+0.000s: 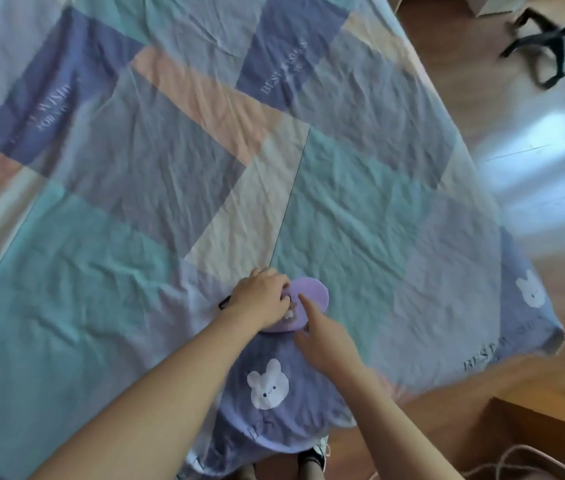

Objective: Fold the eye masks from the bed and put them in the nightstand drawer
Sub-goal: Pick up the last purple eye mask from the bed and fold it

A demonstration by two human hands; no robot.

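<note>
A purple eye mask [310, 292] lies on the patchwork bed sheet [170, 188] near the bed's front edge. It has a small cartoon face partly covered by fingers. My left hand [260, 296] rests on the mask's left part, fingers curled and gripping its edge; a dark strap end pokes out at my left wrist. My right hand [322, 336] reaches from the lower right, index finger extended and touching the mask's middle. The frame is blurred, so the mask's fold state is unclear. No nightstand drawer is seen open.
The bed edge runs diagonally on the right, with wooden floor [516, 188] beyond. A black chair base [551, 43] stands at the top right. A wooden furniture top [547, 410] sits at the lower right, with a cable [502, 462] on the floor beside it.
</note>
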